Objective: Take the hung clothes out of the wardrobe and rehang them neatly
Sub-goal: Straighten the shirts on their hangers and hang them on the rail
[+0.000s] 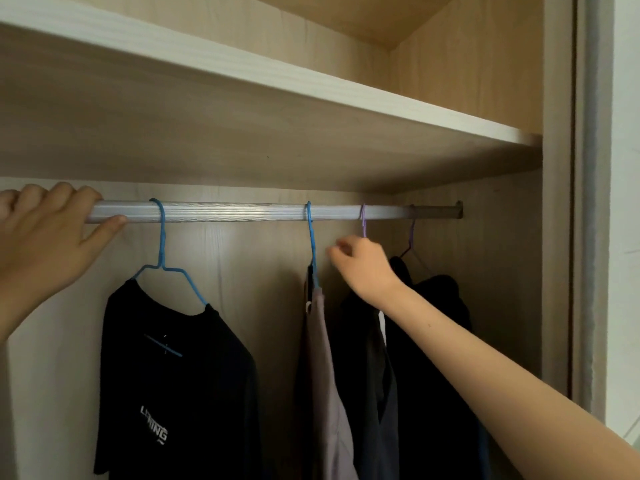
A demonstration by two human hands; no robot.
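The left grip (pixel 52 230) is clasping the rail (pixel 242 212) beneath the shelf (pixel 277 81). A black T-shirt (pixel 180 375) and a taupe garment (pixel 322 393) are hanging alongside. The right grip (pixel 363 268) is curling at the purple hanger (pixel 363 216), hold unclear. Dark clothes (pixel 433 341) are crowding behind.

Four hangers are being carried by the silver rail (pixel 242 212), which is being held under the wooden shelf (pixel 277 81). A blue hanger (pixel 162 244) is being borne toward the left, a second blue hanger (pixel 311 237) near the middle, then a purple hanger (pixel 363 220), and a second purple hanger (pixel 411 233) by the right bracket. The rail's left end is being gripped by the left hand (pixel 45 237).
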